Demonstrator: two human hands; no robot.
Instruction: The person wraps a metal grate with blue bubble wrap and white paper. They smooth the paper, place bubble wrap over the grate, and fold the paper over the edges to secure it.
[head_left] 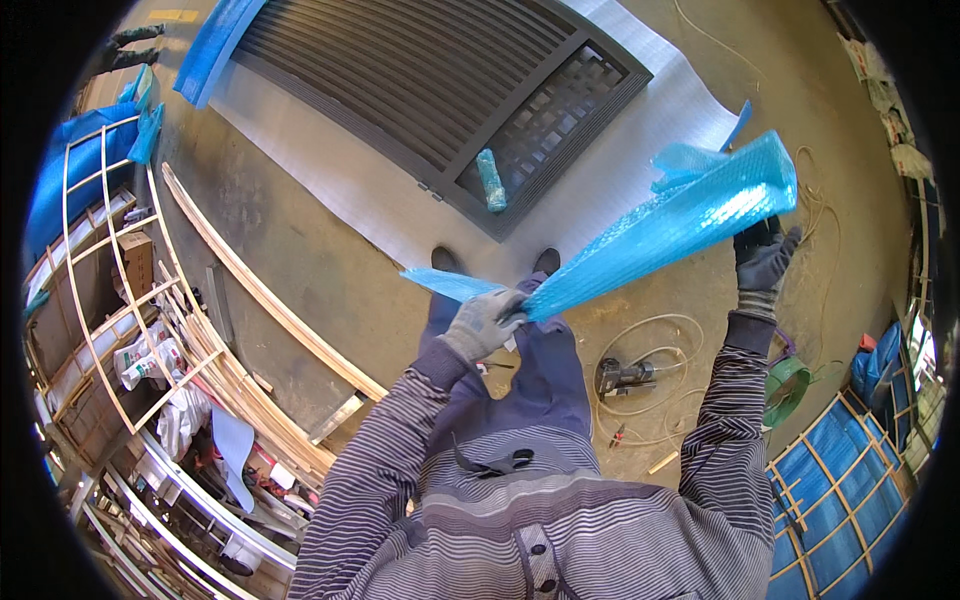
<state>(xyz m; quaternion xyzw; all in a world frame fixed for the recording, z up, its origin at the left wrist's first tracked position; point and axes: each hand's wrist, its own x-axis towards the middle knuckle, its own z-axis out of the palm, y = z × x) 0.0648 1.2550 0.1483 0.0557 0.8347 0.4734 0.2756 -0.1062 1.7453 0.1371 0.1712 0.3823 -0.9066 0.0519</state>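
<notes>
A long strip of blue bubble wrap [660, 230] stretches across in front of me, its wide end raised at the right. My left hand [485, 322], in a grey glove, is closed around its gathered narrow part, and a short tail [445, 284] sticks out to the left. At the wide end, the dark-gloved fingers of my right hand [765, 262] grip the lower edge, their tips partly hidden by the wrap. Beyond my feet lies a dark grey slatted metal panel [440, 150]. A small blue-green wrapped roll [491, 181] rests on its near corner.
White foam sheeting [310, 175] lies beneath the panel. Long wooden strips [270, 290] and a wooden lattice frame [110, 270] are at the left. A cordless drill [622, 377] and a coiled hose [665, 325] lie near my right leg, with a green tape roll [787, 382] farther right.
</notes>
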